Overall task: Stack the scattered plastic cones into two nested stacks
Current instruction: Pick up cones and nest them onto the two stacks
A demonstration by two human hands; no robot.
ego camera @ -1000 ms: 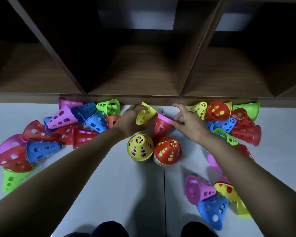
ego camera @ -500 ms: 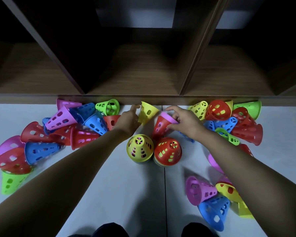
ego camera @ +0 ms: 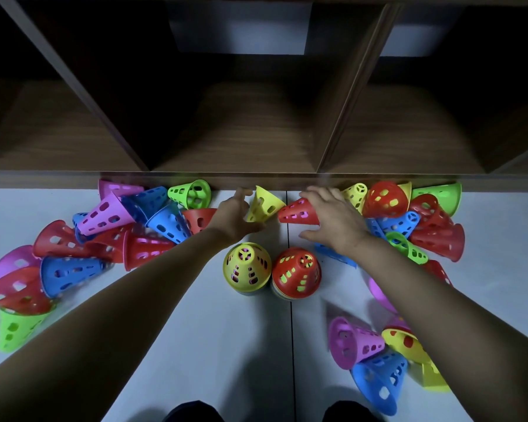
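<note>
Head view, as I see it: a left pile of cones lies by the shelf. The left hand, half-curled, meets a tilted yellow cone; I cannot tell its grip. Yellow-topped stack and red-topped stack stand upright, near centre. The right hand, fingers spread straight, rests on a toppled red cone.
</note>
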